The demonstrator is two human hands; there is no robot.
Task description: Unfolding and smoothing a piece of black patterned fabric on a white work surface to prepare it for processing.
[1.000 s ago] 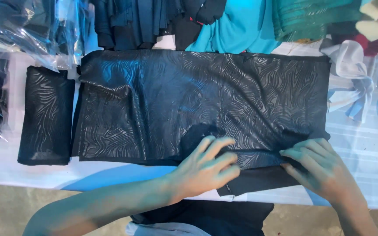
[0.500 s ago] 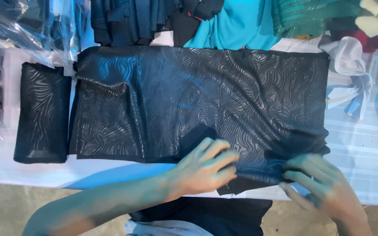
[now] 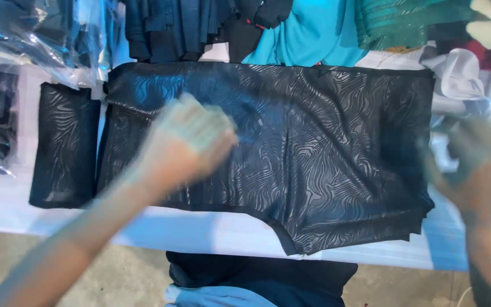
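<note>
A black garment (image 3: pixel 313 148) with a wavy embossed pattern lies spread flat across the white table (image 3: pixel 211 230). My left hand (image 3: pixel 186 139) is blurred with motion over the garment's left part, fingers apart, holding nothing. My right hand (image 3: pixel 473 165) is also blurred, at the garment's right edge, fingers spread; I cannot make out whether it touches the cloth.
A folded piece of the same black patterned fabric (image 3: pixel 63 145) lies to the left. Clear plastic bags (image 3: pixel 24 40) with dark clothes sit at the far left. Dark, turquoise (image 3: pixel 313 34) and green (image 3: pixel 404 23) garments are piled along the back. White cloth (image 3: pixel 461 79) lies at right.
Both hands left the garment's near lower edge. The left swept up and leftward, the right moved out to the right edge. The garment now lies flatter and wider.
</note>
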